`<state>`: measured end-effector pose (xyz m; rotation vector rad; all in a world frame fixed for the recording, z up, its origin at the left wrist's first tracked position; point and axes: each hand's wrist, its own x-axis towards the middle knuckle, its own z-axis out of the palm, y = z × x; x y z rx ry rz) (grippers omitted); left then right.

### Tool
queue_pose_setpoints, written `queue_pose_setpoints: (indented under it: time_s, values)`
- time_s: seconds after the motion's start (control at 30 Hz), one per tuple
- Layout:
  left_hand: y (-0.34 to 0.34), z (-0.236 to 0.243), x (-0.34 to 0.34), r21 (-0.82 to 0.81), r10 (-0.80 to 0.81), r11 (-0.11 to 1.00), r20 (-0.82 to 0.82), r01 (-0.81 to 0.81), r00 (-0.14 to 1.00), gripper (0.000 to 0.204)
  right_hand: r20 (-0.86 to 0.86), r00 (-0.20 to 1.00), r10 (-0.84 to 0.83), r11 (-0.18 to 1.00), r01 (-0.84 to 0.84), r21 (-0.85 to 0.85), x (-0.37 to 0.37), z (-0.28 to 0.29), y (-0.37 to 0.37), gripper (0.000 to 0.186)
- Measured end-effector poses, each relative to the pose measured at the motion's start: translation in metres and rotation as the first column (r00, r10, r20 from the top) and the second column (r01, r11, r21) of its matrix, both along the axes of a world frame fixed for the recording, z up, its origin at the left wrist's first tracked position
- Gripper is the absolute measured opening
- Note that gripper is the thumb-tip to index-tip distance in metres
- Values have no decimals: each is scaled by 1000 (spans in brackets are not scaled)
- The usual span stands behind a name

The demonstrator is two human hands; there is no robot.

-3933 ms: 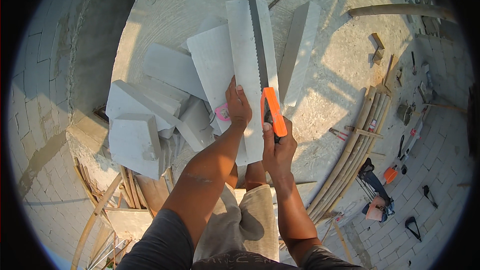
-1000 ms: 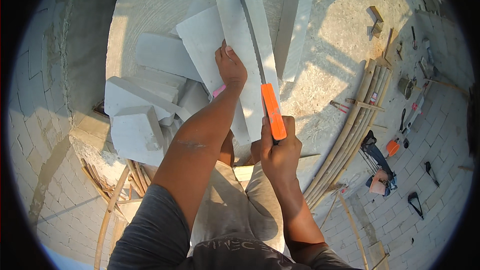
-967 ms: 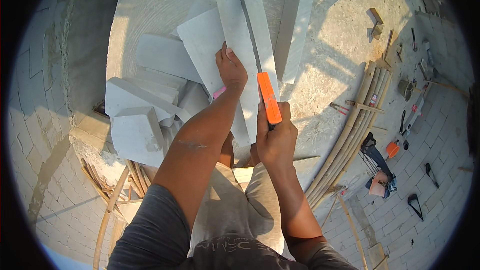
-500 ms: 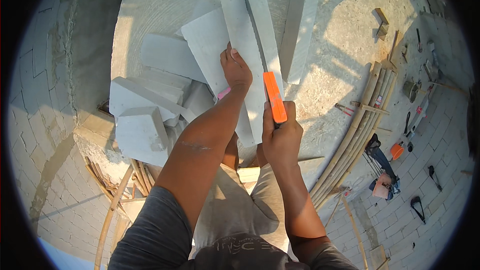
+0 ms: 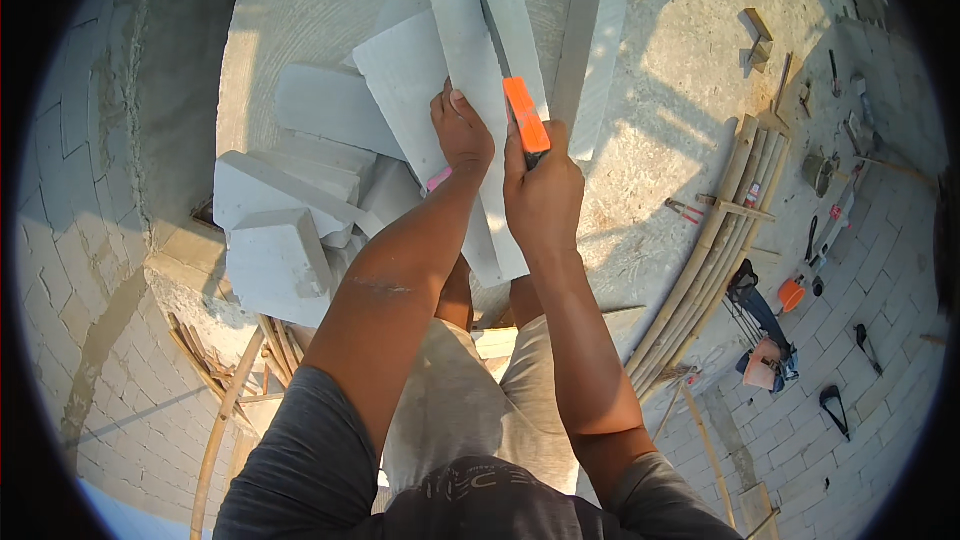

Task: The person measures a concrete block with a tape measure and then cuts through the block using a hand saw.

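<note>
A long pale grey block (image 5: 462, 30), likely lightweight concrete, lies in front of me across a wider block (image 5: 395, 70). My left hand (image 5: 464, 134) is closed on the long block's left side, thumb and fingers around its edge. My right hand (image 5: 545, 190) is wrapped around the orange and black handle of a hand saw (image 5: 524, 112). The saw's blade runs away from me along a lengthwise cut in the block's top; how deep it sits is hidden. A small pink thing (image 5: 438, 179) shows beside my left wrist.
More blocks (image 5: 280, 250) are heaped at the left, and another long block (image 5: 592, 55) lies to the right. Bamboo poles (image 5: 715, 250) run along the right side. Pliers with red handles (image 5: 686, 210), a bucket (image 5: 820, 175) and other tools lie further right.
My right hand has pushed the saw forward, away from me, along the cut. The left hand keeps its hold on the block. The whole view has shifted slightly.
</note>
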<state>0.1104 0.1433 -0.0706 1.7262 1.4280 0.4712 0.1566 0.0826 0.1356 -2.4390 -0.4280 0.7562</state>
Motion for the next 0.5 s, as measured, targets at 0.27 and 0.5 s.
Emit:
queue_pose_setpoints:
  time_s: [0.27,0.5]
  values:
    - [6,-15,-27,-25,15,1000,-38,-16,999,55,-3,1000,1,981,0,194,-57,26,-70,25]
    - [-6,-4,2,-106,-32,994,-51,27,998,55,32,1000,0,1000,0,13,21,-20,37,34]
